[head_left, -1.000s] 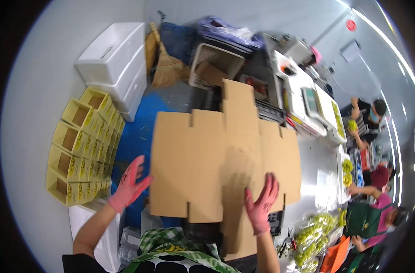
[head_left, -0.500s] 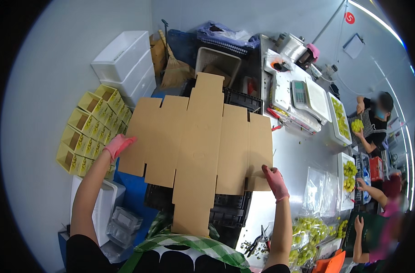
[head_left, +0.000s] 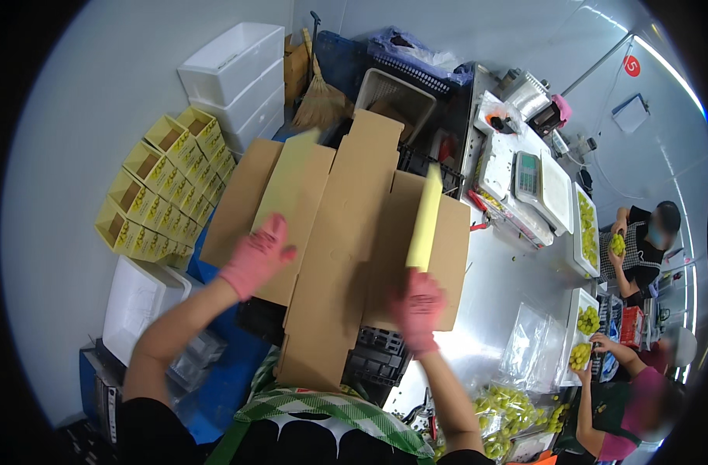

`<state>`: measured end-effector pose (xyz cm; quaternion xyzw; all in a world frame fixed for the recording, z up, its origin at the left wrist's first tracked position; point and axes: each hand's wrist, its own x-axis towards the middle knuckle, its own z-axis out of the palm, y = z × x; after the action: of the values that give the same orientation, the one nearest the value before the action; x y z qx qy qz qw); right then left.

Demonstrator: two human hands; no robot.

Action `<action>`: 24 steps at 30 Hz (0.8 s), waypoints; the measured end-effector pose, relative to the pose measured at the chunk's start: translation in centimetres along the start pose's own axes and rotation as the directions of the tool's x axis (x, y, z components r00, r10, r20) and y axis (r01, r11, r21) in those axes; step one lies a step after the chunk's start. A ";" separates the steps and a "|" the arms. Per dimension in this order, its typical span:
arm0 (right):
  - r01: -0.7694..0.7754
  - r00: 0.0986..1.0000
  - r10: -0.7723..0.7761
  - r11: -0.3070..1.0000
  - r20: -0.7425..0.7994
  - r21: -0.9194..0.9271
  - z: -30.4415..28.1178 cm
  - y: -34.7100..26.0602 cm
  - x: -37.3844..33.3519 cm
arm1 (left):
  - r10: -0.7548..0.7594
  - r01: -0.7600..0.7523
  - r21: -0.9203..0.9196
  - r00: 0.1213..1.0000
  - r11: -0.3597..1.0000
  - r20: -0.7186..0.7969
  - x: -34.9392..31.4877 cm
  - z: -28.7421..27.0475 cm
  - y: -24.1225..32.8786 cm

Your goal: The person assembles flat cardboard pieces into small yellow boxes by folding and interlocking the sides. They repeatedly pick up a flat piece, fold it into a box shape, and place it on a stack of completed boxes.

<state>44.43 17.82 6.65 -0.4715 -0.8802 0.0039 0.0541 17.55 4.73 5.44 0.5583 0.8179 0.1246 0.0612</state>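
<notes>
An unfolded brown cardboard box [head_left: 342, 225] lies flat in front of me, its strip reaching toward my apron. Two panels stand raised, showing yellow outer faces: a left flap [head_left: 286, 178] and a right flap [head_left: 425, 217]. My left hand [head_left: 257, 256], in a pink glove, is at the near end of the left flap, fingers stretched and thumb apart. At the near end of the right flap is my right hand [head_left: 420, 310], also pink-gloved; motion blurs its fingers, so its grip is unclear.
Folded yellow boxes [head_left: 156, 190] are stacked at left below white foam boxes [head_left: 234, 70]. Black crates [head_left: 377, 356] show beneath the cardboard. A steel table [head_left: 493, 287] at right holds a scale [head_left: 528, 174], plastic bags and green grapes [head_left: 509, 411]. Co-workers handle grapes at far right.
Both hands have moved inward from the cardboard's outer edges. Two panels that lay flat now stand up with their yellow faces showing. The view has shifted slightly.
</notes>
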 end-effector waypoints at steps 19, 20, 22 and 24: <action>-0.381 0.924 0.056 0.239 0.379 0.893 3.8 4.4 2.7 | -0.442 0.500 -0.311 0.864 0.808 0.242 0.5 -0.7 -1.1; -0.262 0.963 0.056 0.422 0.264 0.868 3.6 4.0 3.2 | -0.383 0.409 -0.134 0.905 0.903 0.183 1.0 -2.5 1.9; -0.264 0.960 0.107 0.647 0.257 0.716 -0.5 0.2 3.3 | -0.262 0.227 0.257 0.959 0.939 0.108 1.1 -4.2 6.8; -0.186 0.982 0.157 0.783 0.100 0.593 -1.1 -3.1 3.5 | 0.421 -0.116 0.939 0.906 0.325 -0.034 1.2 1.5 9.6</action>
<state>40.05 18.93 8.26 -0.5077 -0.7881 0.2979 0.1798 26.07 9.37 6.65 0.6016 0.6407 -0.2682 -0.3945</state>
